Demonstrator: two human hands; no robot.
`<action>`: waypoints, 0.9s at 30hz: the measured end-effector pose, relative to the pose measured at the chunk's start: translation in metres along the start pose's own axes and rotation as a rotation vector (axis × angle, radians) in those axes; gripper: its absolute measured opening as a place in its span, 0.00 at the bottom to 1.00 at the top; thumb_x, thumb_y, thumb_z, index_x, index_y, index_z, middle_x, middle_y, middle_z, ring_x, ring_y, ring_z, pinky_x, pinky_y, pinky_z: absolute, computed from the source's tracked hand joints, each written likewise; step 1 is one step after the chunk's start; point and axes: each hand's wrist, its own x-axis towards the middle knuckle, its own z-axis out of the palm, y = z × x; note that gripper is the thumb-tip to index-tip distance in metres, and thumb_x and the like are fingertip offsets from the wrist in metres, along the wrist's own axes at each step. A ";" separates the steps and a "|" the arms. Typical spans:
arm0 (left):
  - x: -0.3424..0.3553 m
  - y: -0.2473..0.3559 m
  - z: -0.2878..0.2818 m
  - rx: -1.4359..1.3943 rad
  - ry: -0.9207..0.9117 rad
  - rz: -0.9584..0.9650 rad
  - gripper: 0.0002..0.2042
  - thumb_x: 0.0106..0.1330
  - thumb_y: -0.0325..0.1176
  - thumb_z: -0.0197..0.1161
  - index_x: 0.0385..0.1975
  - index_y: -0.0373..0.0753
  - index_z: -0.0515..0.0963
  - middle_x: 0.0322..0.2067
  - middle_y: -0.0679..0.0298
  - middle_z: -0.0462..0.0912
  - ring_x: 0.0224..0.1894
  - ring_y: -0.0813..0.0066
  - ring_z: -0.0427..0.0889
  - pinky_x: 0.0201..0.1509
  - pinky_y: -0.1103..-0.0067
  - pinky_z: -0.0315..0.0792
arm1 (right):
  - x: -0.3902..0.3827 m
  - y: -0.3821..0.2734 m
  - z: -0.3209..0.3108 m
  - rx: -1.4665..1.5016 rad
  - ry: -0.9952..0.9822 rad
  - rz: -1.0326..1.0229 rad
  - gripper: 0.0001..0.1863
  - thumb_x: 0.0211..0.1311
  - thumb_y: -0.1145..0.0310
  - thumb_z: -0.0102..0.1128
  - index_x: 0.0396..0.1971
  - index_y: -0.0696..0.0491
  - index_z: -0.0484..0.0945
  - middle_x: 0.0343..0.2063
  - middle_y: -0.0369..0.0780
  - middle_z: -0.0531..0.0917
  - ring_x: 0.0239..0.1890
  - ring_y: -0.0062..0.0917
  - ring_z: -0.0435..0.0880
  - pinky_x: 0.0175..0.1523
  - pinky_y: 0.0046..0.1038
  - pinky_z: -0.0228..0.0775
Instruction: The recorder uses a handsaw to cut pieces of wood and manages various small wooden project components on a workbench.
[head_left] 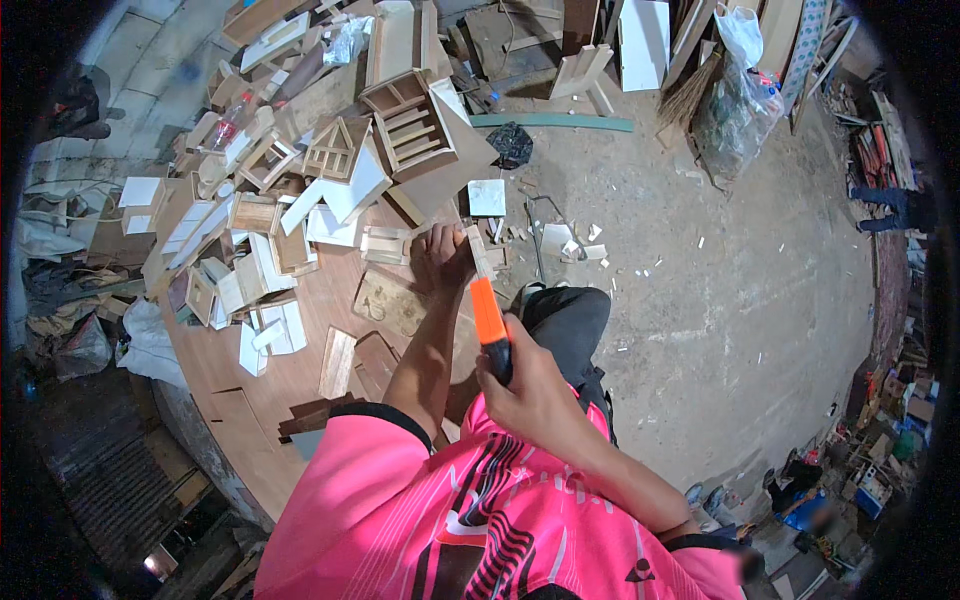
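Note:
My left hand [440,258] is closed on a pale wooden piece [478,250] at the edge of the wooden work surface. My right hand [525,385] grips a tool with an orange and black body [488,312], held just below that piece and angled toward it; whether they touch I cannot tell. Beside my left hand lie a small slatted wooden part [385,245] and a worn, stained board [385,300]. A little above the hands is a small white square piece [487,198].
Many wooden shelf and house-shaped pieces [335,150] are piled back left. Boards [643,40], a straw broom [685,90] and a plastic sack [740,130] stand at the back. Dark-trousered legs of another person [885,208] show at far right. Scraps dot the concrete floor [730,320].

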 end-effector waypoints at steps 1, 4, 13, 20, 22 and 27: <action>0.002 0.000 0.000 0.005 0.020 0.016 0.16 0.58 0.28 0.54 0.47 0.45 0.63 0.29 0.59 0.72 0.34 0.57 0.71 0.36 0.66 0.64 | -0.004 0.002 -0.002 0.000 0.005 0.052 0.11 0.54 0.77 0.54 0.36 0.59 0.66 0.19 0.47 0.70 0.23 0.25 0.67 0.31 0.29 0.65; 0.003 0.004 -0.006 -0.031 0.058 0.025 0.16 0.58 0.28 0.54 0.46 0.41 0.63 0.32 0.58 0.71 0.36 0.56 0.71 0.38 0.66 0.65 | 0.011 0.025 0.000 -0.009 -0.045 0.141 0.11 0.51 0.77 0.54 0.36 0.59 0.67 0.18 0.47 0.70 0.22 0.26 0.67 0.31 0.32 0.66; 0.012 0.021 -0.022 -0.071 -0.072 0.048 0.09 0.55 0.27 0.55 0.35 0.35 0.68 0.33 0.56 0.70 0.39 0.57 0.71 0.44 0.68 0.68 | 0.071 0.121 0.042 -0.094 0.109 0.005 0.14 0.47 0.79 0.52 0.38 0.60 0.69 0.20 0.53 0.71 0.25 0.49 0.72 0.33 0.36 0.67; 0.004 0.017 -0.012 -0.106 -0.016 -0.048 0.07 0.59 0.29 0.54 0.34 0.35 0.69 0.34 0.54 0.69 0.41 0.56 0.70 0.45 0.67 0.67 | 0.026 0.060 0.024 -0.106 0.068 0.006 0.18 0.47 0.78 0.54 0.42 0.60 0.68 0.20 0.52 0.72 0.23 0.46 0.74 0.33 0.35 0.68; -0.001 0.008 0.002 -0.125 -0.119 -0.276 0.08 0.62 0.33 0.52 0.35 0.35 0.69 0.35 0.53 0.68 0.41 0.54 0.69 0.47 0.66 0.66 | -0.004 0.041 0.014 -0.045 0.041 0.051 0.22 0.48 0.79 0.54 0.47 0.58 0.68 0.20 0.51 0.72 0.23 0.44 0.75 0.33 0.33 0.68; -0.011 -0.005 0.016 -0.157 -0.158 -0.313 0.11 0.64 0.39 0.51 0.39 0.40 0.73 0.38 0.56 0.72 0.44 0.55 0.70 0.51 0.66 0.63 | 0.012 0.066 0.019 -0.061 0.062 0.047 0.19 0.48 0.80 0.53 0.44 0.58 0.69 0.19 0.49 0.71 0.22 0.37 0.76 0.32 0.32 0.68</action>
